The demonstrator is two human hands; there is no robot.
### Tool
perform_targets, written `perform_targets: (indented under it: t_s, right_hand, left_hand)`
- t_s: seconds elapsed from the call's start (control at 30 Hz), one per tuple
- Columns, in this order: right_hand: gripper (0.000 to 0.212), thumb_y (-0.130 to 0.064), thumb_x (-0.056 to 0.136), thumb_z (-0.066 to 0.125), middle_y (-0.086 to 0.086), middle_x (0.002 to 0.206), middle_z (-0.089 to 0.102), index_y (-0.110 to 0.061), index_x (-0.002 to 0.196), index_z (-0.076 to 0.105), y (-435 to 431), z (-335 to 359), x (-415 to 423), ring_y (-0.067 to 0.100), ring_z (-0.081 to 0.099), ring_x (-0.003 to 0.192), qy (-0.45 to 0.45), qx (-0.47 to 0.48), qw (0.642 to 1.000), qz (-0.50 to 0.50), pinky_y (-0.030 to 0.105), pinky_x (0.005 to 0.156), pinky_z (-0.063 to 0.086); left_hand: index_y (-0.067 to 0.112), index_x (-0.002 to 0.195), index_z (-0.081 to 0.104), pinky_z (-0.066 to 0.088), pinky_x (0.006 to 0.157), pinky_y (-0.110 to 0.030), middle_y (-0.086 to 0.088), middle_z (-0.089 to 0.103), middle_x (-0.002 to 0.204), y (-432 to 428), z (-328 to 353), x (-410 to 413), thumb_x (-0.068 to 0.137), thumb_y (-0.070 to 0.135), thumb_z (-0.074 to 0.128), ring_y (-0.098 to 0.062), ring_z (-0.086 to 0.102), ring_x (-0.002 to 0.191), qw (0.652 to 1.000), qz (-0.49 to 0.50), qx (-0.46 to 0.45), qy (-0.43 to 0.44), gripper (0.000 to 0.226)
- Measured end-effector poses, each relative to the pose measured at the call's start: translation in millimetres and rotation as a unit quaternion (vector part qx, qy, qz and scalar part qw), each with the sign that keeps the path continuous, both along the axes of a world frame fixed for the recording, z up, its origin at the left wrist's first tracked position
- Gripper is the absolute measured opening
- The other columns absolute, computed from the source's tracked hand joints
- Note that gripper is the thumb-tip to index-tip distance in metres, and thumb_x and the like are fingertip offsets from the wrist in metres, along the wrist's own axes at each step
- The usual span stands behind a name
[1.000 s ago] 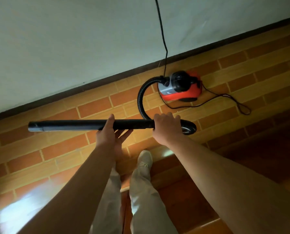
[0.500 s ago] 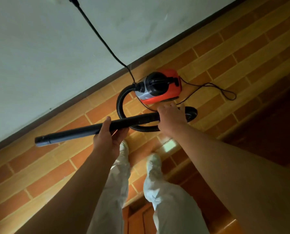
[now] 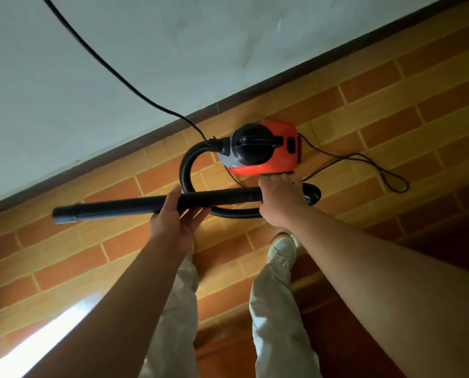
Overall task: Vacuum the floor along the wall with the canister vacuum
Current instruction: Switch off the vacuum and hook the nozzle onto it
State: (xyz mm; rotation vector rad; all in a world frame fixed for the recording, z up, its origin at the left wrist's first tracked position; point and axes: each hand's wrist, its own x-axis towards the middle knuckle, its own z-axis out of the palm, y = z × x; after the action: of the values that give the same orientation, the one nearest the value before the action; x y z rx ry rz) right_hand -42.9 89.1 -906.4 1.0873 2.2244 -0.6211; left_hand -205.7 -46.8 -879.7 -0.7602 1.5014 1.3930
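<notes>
A red and black canister vacuum [image 3: 266,148] sits on the brick-pattern floor close to the dark baseboard [image 3: 135,141]. Its ribbed black hose [image 3: 185,170] loops from the canister's front to a black rigid wand [image 3: 135,205], held level above the floor with its open end pointing left. My left hand [image 3: 173,222] holds the wand near its middle, thumb over the top and fingers beneath. My right hand [image 3: 282,200] grips the wand's hose end, just in front of the canister.
A white wall [image 3: 146,50] runs diagonally above the baseboard. The black power cord [image 3: 113,69] hangs down the wall to the canister, and a thinner loop of cord [image 3: 386,175] lies on the floor to its right. My legs in light trousers and a white shoe [image 3: 282,252] stand below.
The view has shifted and I have stepped closer to the canister. The wand has stayed in both hands and now lies nearly level, right in front of the vacuum.
</notes>
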Motion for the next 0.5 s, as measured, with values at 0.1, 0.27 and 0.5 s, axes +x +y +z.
perform_targets:
  t_s: [0.1, 0.27, 0.5]
  right_hand:
    - [0.037, -0.027, 0.085, 0.065, 0.003, 0.120, 0.057, -0.020, 0.120, 0.054, 20.1, -14.6, 12.2, 0.030, 0.053, 0.116, 0.023, -0.048, 0.999, 0.005, 0.047, 0.102, 0.042]
    - [0.046, -0.024, 0.094, 0.057, 0.010, 0.130, 0.055, -0.011, 0.138, 0.051, 50.9, -53.4, 12.0, 0.029, 0.053, 0.120, 0.141, -0.086, 0.979, -0.119, 0.045, 0.103, 0.047]
    - [0.057, -0.019, 0.094, 0.065, 0.014, 0.142, 0.048, -0.008, 0.146, 0.043, 75.0, -109.9, -21.2, 0.034, 0.047, 0.130, 0.125, 0.050, 0.991, -0.023, 0.043, 0.100, 0.046]
  left_hand:
    - [0.002, 0.107, 0.056, 0.063, 0.072, -0.049, -0.016, 0.073, 0.088, 3.2, -19.3, 16.7, 0.093, 0.019, 0.072, -0.036, 0.076, 0.091, 1.000, 0.018, -0.010, 0.017, 0.028]
    - [0.004, 0.104, 0.055, 0.063, 0.071, -0.048, -0.012, 0.074, 0.075, -0.5, -60.2, 35.7, 0.093, 0.019, 0.072, -0.033, 0.076, 0.086, 0.999, 0.029, -0.012, 0.023, 0.026]
    - [0.000, 0.110, 0.057, 0.062, 0.069, -0.046, -0.021, 0.069, 0.102, 11.7, -109.6, 33.0, 0.092, 0.023, 0.073, -0.038, 0.075, 0.089, 0.999, 0.031, -0.029, 0.021, 0.033]
